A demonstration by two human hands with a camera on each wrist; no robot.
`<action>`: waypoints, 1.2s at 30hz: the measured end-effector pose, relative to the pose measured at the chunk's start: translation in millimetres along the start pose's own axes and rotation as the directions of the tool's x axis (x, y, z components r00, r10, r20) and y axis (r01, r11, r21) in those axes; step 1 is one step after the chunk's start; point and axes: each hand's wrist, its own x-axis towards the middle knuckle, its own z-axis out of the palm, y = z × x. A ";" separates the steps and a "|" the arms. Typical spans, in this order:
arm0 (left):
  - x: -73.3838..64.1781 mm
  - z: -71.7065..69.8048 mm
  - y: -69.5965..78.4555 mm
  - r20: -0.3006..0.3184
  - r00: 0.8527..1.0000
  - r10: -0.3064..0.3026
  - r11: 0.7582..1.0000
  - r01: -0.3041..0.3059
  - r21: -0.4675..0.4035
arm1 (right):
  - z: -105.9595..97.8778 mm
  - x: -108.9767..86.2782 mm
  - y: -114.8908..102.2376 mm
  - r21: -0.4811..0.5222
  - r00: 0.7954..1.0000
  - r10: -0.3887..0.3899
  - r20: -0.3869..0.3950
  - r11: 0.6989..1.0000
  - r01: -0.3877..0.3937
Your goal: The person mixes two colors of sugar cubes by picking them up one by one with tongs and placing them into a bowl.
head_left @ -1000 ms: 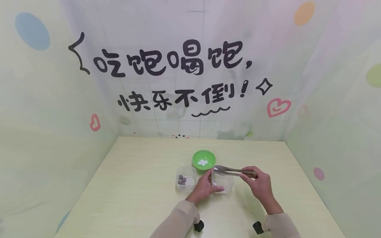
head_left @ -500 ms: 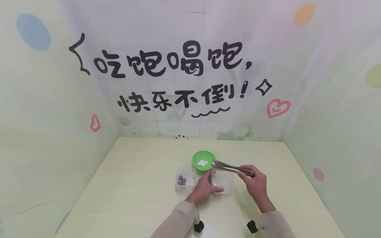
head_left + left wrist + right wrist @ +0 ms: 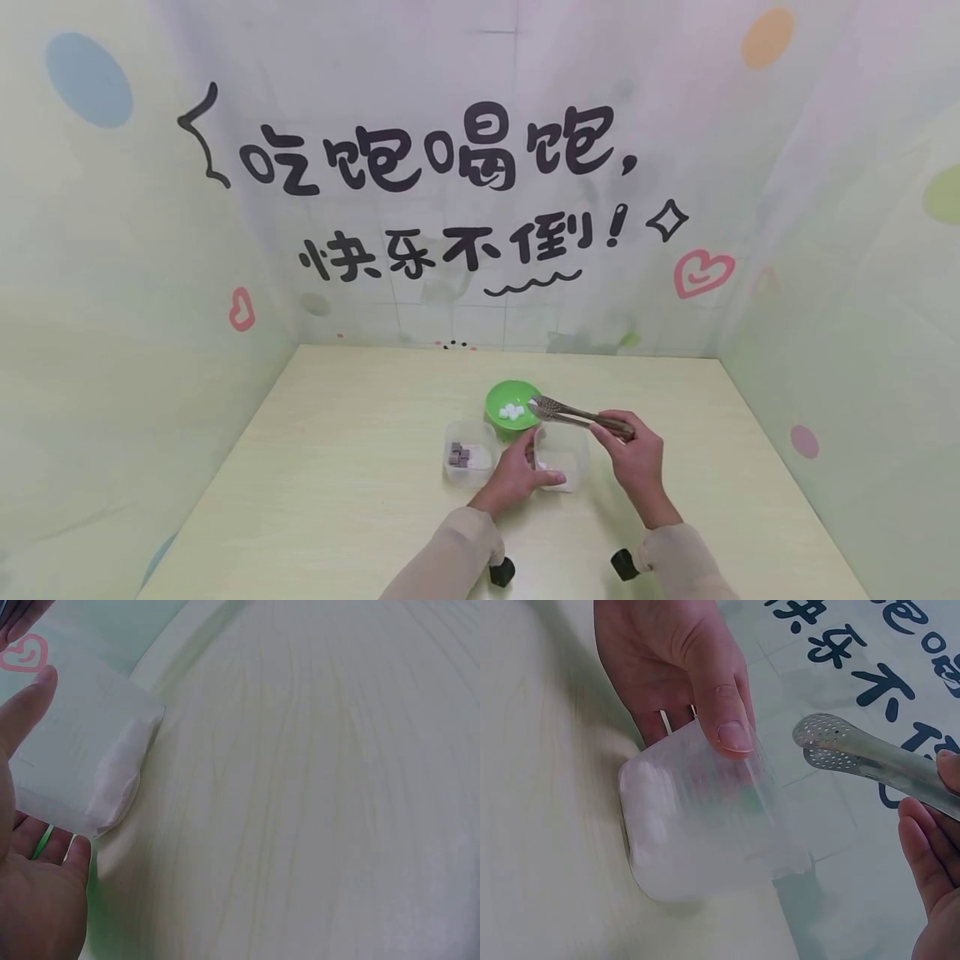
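My left hand (image 3: 517, 477) grips a clear plastic box (image 3: 573, 479) by its left side, thumb along the near side. Some white bits lie in that box. In the right wrist view, the thumb presses on the box wall (image 3: 697, 847). My right hand (image 3: 636, 458) holds metal tongs (image 3: 581, 414) by the handle, their perforated tips (image 3: 825, 733) nearly together. Those tips overlap the right rim of the green bowl (image 3: 513, 425) in the head view, with a white spot showing at their end. Several small white cubes (image 3: 512, 412) sit in the bowl.
Left of my left hand stands a second clear box (image 3: 457, 480) with several brown cubes (image 3: 458, 455) and white pieces. Printed wall sheets (image 3: 480, 317) enclose the pale wooden table (image 3: 337, 467) at the back and both sides.
My right hand has moved left and slightly up, carrying the tongs' tips from over the held box to the green bowl's right rim. My left hand and the box stay where they were.
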 end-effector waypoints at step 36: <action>-0.3 -1.3 3.4 0.005 1.000 -0.025 1.000 0.025 0.015 | -21.6 -5.9 -3.7 0.054 0.989 0.107 0.103 0.992 -0.113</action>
